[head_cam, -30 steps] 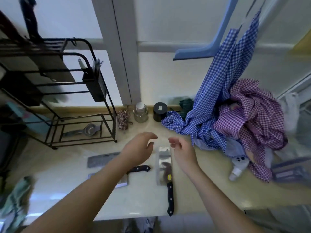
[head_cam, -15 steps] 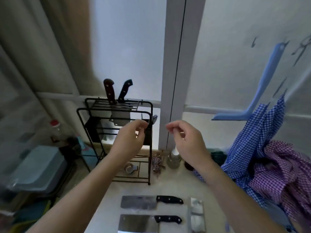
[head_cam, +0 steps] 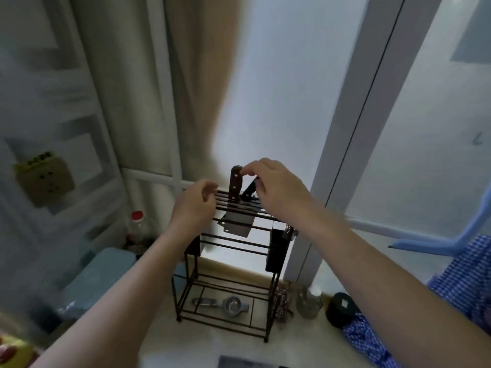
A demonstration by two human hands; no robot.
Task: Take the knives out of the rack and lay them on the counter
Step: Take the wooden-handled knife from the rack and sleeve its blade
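A black wire rack (head_cam: 270,314) stands on the counter. Two knives stick up from its top slots: a brown-handled cleaver (head_cam: 235,185) with its blade hanging below the bars, and a black-handled knife (head_cam: 249,191) to its right. My right hand (head_cam: 276,187) hovers over both, fingertips touching the top of the brown handle, not closed around it. My left hand (head_cam: 196,204) is beside the rack's top left, fingers curled and apart, holding nothing. The edge of a knife blade (head_cam: 244,362) lies on the counter at the bottom of the view.
A metal squeezer (head_cam: 225,305) lies on the rack's bottom shelf. A black holder (head_cam: 276,248) hangs on the rack's right side. A small jar (head_cam: 309,301), a dark tin (head_cam: 341,309) and checked blue cloth (head_cam: 451,301) sit to the right. A red-capped bottle (head_cam: 138,229) stands left.
The view has tilted up and closer to the rack, so the laid-down knives have dropped out of sight. Both hands rose to the rack top; my right hand now touches the brown handle.
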